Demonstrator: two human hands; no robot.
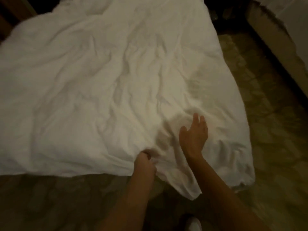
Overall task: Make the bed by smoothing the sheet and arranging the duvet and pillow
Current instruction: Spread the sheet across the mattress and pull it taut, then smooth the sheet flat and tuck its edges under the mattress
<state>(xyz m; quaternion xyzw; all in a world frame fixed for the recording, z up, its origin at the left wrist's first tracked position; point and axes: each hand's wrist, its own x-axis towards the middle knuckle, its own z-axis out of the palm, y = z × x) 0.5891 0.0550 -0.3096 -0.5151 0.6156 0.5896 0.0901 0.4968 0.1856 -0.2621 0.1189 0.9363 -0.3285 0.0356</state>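
Gripping near edge of rumpled white duvet [100, 80], left hand [145, 161] fingers curled into fabric; right hand [194, 134] fingers straight, holding nothing, over duvet.

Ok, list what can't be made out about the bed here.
Head view:
- Sheet: covered entirely by the duvet.
- Pillow: none shows; the top edge cuts off the duvet's far end.
- Left hand: fingertips buried in the duvet fold.
- Right hand: motion blur hides whether it touches the duvet.
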